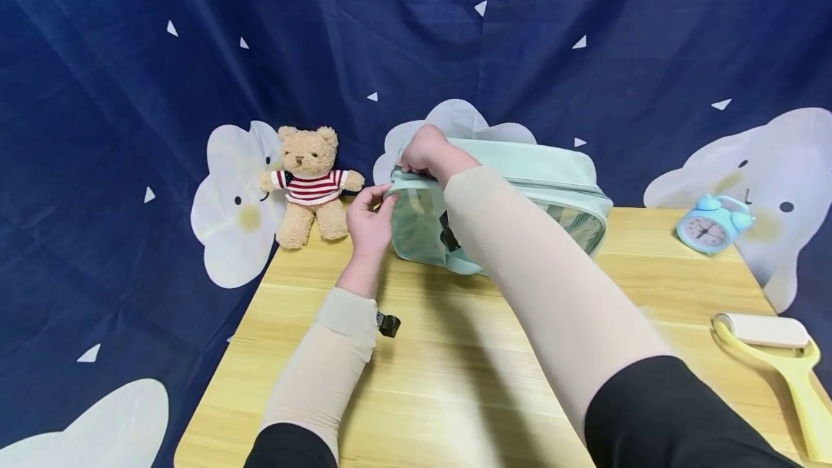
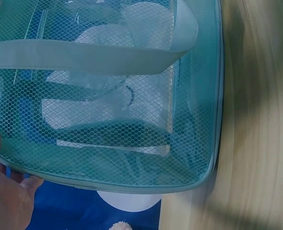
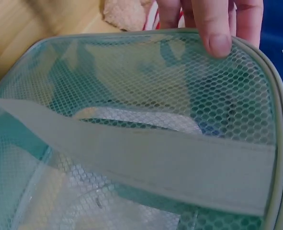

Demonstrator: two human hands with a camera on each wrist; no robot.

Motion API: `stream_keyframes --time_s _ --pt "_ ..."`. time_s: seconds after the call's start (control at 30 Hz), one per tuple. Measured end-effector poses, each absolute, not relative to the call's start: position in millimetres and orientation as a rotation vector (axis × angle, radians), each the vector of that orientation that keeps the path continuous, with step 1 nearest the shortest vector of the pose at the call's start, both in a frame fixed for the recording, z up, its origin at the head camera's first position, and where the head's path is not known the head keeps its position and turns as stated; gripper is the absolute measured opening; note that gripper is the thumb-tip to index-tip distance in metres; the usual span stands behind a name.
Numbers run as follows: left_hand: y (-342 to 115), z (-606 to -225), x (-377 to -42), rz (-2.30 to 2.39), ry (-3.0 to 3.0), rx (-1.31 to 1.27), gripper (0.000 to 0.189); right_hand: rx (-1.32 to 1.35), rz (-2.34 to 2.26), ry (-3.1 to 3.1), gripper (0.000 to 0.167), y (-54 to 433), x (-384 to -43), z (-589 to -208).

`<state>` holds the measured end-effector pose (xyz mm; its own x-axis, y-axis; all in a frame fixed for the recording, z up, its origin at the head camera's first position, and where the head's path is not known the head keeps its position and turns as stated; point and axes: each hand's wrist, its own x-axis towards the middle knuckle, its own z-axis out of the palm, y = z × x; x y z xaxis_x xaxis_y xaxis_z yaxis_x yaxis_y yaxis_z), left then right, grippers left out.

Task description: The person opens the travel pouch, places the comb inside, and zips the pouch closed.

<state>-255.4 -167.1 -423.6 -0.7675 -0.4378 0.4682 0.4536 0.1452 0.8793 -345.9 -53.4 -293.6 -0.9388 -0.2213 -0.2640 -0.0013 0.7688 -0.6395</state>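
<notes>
A mint-green zip bag [image 1: 419, 226] with see-through mesh sides stands on the table. My left hand [image 1: 372, 224] pinches its upper left corner, thumb on the mesh and fingers behind the edge, as the right wrist view shows. My right hand [image 1: 430, 152] is curled at the same corner, on the zipper [image 1: 559, 185] along the bag's top edge. Its fingertips and the pull are hidden. A wide pale strap [image 2: 98, 57] crosses the mesh in the left wrist view. Through the mesh, the bag's inside looks largely see-through.
Left of the bag, a teddy bear [image 1: 310, 186] in a striped shirt sits against the blue curtain [image 1: 403, 27]. A blue alarm clock [image 1: 708, 226] stands at the back right of the wooden table [image 1: 442, 381]. Nearer on the right lies a yellow-handled lint roller [image 1: 770, 331].
</notes>
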Motion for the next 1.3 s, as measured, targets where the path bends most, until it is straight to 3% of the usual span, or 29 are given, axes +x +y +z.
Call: stream_keyframes --time_s 0.33,0.67,1.0,1.13,1.23,1.3 --pt "-169.7 -421.1 -253.9 -1.685 -1.85 -0.057 0.016 -0.16 -0.864 2.684 0.029 -26.2 -348.8 -301.3" --pt "-187.7 -403.2 -263.8 -1.653 -1.981 -0.119 0.016 -0.367 -0.83 2.858 0.027 39.6 -328.7 -280.8" --pt "-197.1 -357.0 -299.1 -1.569 -2.413 -0.312 0.031 -0.332 -1.248 3.069 0.029 161.1 -265.6 -242.6" --pt "-197.1 -354.1 -307.9 -1.605 -2.651 -0.338 0.043 -0.199 -1.385 3.175 0.027 217.5 -230.7 -264.4" --pt "-198.5 -355.1 -312.4 -1.614 -2.765 -0.353 0.048 -0.096 -1.459 3.223 0.014 254.2 -204.0 -293.2" --pt "-201.5 -356.3 -313.6 -1.613 -2.811 -0.352 0.05 -0.058 -1.479 3.244 0.022 274.4 -188.1 -314.3"
